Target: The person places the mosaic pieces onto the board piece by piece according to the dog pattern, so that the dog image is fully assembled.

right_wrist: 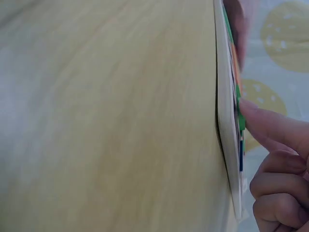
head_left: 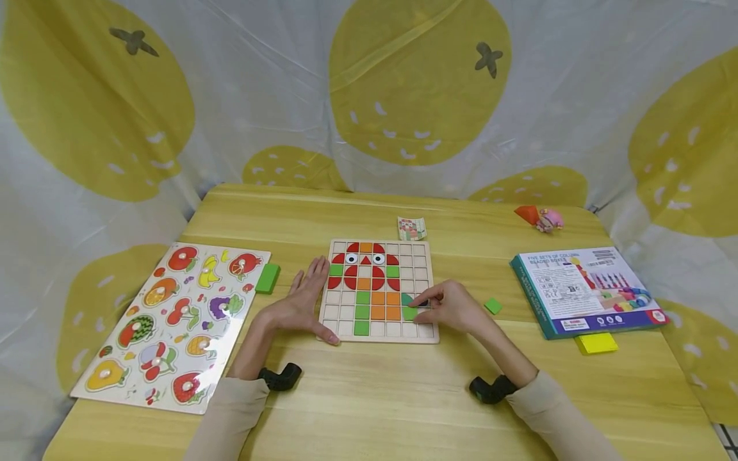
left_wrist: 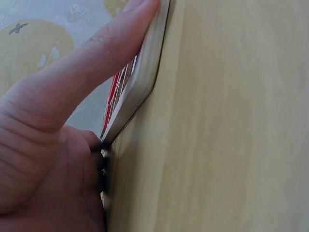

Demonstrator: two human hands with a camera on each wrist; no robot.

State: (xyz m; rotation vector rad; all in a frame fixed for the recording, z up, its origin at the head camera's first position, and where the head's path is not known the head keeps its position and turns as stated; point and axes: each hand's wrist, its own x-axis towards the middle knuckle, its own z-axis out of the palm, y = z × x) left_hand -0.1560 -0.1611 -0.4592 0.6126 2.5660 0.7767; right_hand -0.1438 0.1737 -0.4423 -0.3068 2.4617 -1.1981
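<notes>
A wooden grid board (head_left: 340, 312) lies mid-table, with red, orange, green and dark tiles forming a pattern with two round eyes. Spread fingers of my left hand (head_left: 298, 301) rest along its left edge, the thumb by the near-left corner. In the left wrist view that thumb (left_wrist: 91, 67) lies against the board's rim (left_wrist: 145, 77). My right hand (head_left: 452, 307) pinches a green square tile (head_left: 409, 314) at the board's right side, beside an orange tile (head_left: 393, 312). The right wrist view shows this green tile (right_wrist: 241, 121) slightly proud of the board, under a fingertip.
A fruit peg puzzle (head_left: 225, 320) lies left, with a green block (head_left: 268, 279) beside it. A small picture card (head_left: 412, 228) is behind the board. Rightward are a loose green tile (head_left: 492, 306), a boxed toy set (head_left: 588, 288), a yellow block (head_left: 596, 344) and a pink figurine (head_left: 549, 221).
</notes>
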